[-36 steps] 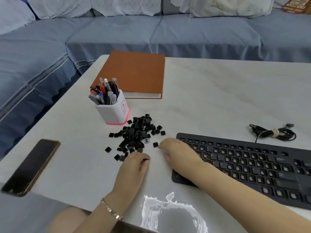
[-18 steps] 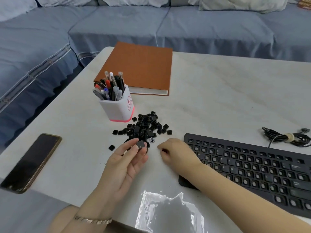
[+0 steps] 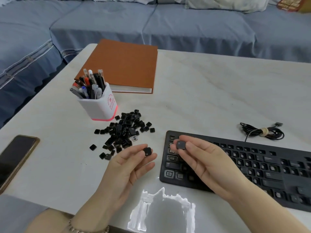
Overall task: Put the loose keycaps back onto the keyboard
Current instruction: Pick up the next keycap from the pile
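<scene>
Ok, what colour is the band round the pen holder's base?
Pinkish red; the band rims the white pen holder. Head view shows it best.

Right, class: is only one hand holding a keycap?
No, the left hand pinches one keycap and the right hand pinches a second keycap over the keyboard.

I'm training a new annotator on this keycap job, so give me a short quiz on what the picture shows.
1. True or false: the left hand holds nothing, while the right hand pinches a small black plastic keycap.
2. The pile of loose black keycaps lies: A on the white table, between the white pen holder and the flat black keyboard; B inside that holder; C on top of that keyboard.
3. Which hand hovers over the keyboard?
Key: 1 false, it pinches a second keycap; 2 A; 3 right.
</scene>
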`<control>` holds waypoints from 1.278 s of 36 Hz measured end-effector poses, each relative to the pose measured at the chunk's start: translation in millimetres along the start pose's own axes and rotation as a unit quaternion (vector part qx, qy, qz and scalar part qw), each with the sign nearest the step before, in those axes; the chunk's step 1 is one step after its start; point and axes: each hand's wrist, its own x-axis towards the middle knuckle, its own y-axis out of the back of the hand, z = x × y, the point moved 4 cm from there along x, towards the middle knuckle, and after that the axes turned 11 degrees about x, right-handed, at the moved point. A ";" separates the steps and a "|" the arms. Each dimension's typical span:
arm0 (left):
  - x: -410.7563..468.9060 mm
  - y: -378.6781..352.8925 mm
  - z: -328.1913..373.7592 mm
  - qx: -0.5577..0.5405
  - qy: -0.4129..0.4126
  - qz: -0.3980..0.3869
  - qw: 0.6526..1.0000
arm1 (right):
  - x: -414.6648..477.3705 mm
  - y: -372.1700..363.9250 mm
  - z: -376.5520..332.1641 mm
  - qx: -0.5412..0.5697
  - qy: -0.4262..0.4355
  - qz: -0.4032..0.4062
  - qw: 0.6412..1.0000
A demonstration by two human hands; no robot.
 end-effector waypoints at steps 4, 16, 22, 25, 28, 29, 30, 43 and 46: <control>-2.3 -9.1 -7.0 0.004 0.013 -0.007 1.000 | -10.2 9.4 -7.6 -0.018 0.012 -0.005 1.000; -5.7 -31.5 -13.2 0.124 -0.022 -0.017 0.992 | -28.3 30.2 -23.1 -0.127 0.053 -0.023 0.990; -1.0 -42.0 -29.0 0.219 -0.026 -0.018 0.975 | -32.6 75.1 -26.4 -0.252 0.083 0.064 0.962; 0.9 -49.1 -37.4 0.250 -0.033 -0.012 0.968 | -38.1 103.2 -32.6 -0.350 0.109 0.108 0.924; 3.4 -56.3 -44.8 0.280 -0.049 -0.011 0.959 | -46.4 130.5 -40.2 -0.406 0.127 0.150 0.893; 4.6 -58.7 -46.9 0.293 -0.055 -0.013 0.955 | -49.5 138.4 -42.9 -0.416 0.132 0.160 0.886; 6.0 -61.1 -48.9 0.306 -0.062 -0.016 0.950 | -52.4 145.6 -45.8 -0.421 0.138 0.168 0.881; 13.5 -126.4 -65.9 0.471 -0.206 -0.105 0.851 | -65.6 181.4 -70.7 -0.425 0.196 0.199 0.861; 16.6 -142.4 -72.8 0.501 -0.242 -0.124 0.822 | -65.3 184.9 -72.2 -0.419 0.204 0.200 0.862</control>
